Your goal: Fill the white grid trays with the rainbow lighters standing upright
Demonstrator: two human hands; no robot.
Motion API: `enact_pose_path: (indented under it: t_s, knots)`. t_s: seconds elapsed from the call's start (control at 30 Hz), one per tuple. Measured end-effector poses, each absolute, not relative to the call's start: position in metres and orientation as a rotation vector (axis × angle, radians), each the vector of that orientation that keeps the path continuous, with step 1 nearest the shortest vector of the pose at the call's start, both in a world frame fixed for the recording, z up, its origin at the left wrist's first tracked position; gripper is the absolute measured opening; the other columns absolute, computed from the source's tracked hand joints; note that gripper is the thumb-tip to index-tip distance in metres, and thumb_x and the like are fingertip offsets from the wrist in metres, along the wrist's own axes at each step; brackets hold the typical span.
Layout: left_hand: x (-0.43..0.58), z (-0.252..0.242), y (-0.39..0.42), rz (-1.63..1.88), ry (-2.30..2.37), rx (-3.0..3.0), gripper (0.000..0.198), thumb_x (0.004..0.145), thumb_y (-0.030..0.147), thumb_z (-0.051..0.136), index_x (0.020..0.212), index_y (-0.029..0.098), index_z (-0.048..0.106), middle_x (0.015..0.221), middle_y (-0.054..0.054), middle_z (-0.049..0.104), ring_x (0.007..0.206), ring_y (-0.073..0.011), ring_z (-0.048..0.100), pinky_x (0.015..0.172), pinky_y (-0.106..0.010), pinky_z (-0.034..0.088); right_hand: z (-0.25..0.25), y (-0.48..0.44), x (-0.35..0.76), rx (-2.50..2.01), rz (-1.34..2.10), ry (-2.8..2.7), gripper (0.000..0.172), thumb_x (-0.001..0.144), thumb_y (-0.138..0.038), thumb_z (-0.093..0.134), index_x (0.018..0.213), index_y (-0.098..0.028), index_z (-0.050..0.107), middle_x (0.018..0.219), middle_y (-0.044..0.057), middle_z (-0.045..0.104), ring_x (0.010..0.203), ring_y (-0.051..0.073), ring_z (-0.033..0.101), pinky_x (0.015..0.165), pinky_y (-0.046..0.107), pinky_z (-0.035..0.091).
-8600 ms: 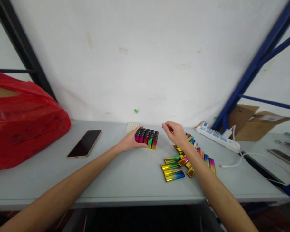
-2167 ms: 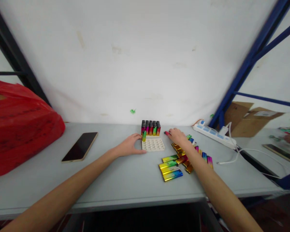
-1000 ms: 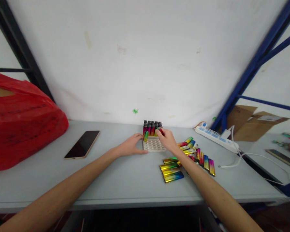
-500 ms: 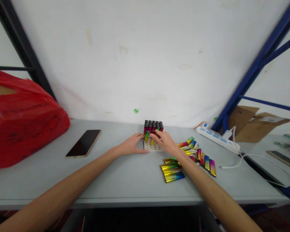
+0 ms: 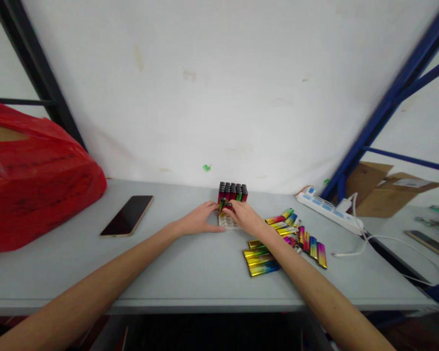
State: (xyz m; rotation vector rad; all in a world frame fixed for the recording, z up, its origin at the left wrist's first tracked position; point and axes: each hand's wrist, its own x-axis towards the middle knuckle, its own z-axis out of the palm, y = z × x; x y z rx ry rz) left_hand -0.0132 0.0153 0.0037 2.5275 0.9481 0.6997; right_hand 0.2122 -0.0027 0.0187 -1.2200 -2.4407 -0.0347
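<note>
A white holed tray (image 5: 225, 223) stands near the wall, its back rows filled with upright black-topped lighters (image 5: 233, 191). My left hand (image 5: 201, 219) is at the tray's left side, thumb at the front corner and fingertips farther back, gripping it. A green-yellow lighter (image 5: 222, 204) stands upright by those fingertips. In my right hand (image 5: 246, 214), a lighter with a red end (image 5: 228, 206) is pinched above the tray just right of that one. Its lower part is hidden by my fingers. Loose shiny lighters (image 5: 261, 261) lie on the table around my right forearm.
A phone (image 5: 127, 216) lies on the left of the grey table (image 5: 175, 278). Beyond it is a red plastic bag (image 5: 40, 190). On the right are a white power strip (image 5: 329, 209), a white cable (image 5: 347, 253) and an open cardboard box (image 5: 380, 190) behind a blue frame (image 5: 380, 107).
My right hand has moved slightly left with its lighter, closer to the green-yellow one. The lighter's top now tilts or sits differently between the fingers. My left hand stays at the tray.
</note>
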Motion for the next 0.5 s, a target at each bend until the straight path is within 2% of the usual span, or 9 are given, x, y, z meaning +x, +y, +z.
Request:
enact_pose_path:
  t_s: [0.1, 0.2, 0.37, 0.5]
  knots:
    - [-0.013, 0.003, 0.016, 0.690, 0.949, 2.529, 0.067, 0.078, 0.063, 0.081, 0.126, 0.018, 0.065, 0.127, -0.013, 0.067, 0.122, -0.0346, 0.063, 0.110, -0.046, 0.050, 0.018, -0.004, 0.206, -1.343, -0.171, -2.485, 0.029, 0.111, -0.040, 0.050, 0.113, -0.014, 0.062, 0.108, 0.014, 0.074, 0.100, 0.026, 0.071, 0.087, 0.034, 0.049]
    - [-0.014, 0.003, 0.016, 0.689, 0.944, 2.528, 0.068, 0.078, 0.062, 0.081, 0.127, 0.018, 0.065, 0.129, -0.014, 0.066, 0.124, -0.0346, 0.063, 0.112, -0.046, 0.049, 0.018, -0.006, 0.202, -1.376, -0.228, -2.546, 0.029, 0.109, -0.041, 0.054, 0.111, -0.014, 0.066, 0.110, 0.014, 0.074, 0.105, 0.026, 0.070, 0.091, 0.034, 0.048]
    - [-0.014, 0.004, 0.015, 0.688, 0.953, 2.531, 0.067, 0.079, 0.064, 0.080, 0.127, 0.019, 0.064, 0.130, -0.013, 0.066, 0.123, -0.0338, 0.063, 0.112, -0.045, 0.049, 0.029, -0.008, 0.215, -1.354, -0.139, -2.444, 0.036, 0.110, -0.048, 0.049, 0.104, -0.018, 0.067, 0.102, 0.012, 0.075, 0.095, 0.023, 0.071, 0.085, 0.032, 0.047]
    - [-0.015, 0.005, 0.015, 0.665, 0.976, 2.537, 0.070, 0.078, 0.067, 0.079, 0.126, 0.018, 0.065, 0.129, -0.014, 0.065, 0.124, -0.0351, 0.063, 0.113, -0.046, 0.048, 0.045, -0.005, 0.249, -1.715, -0.219, -2.222, 0.043, 0.113, -0.046, 0.037, 0.111, -0.017, 0.068, 0.098, 0.018, 0.076, 0.091, 0.029, 0.074, 0.080, 0.035, 0.050]
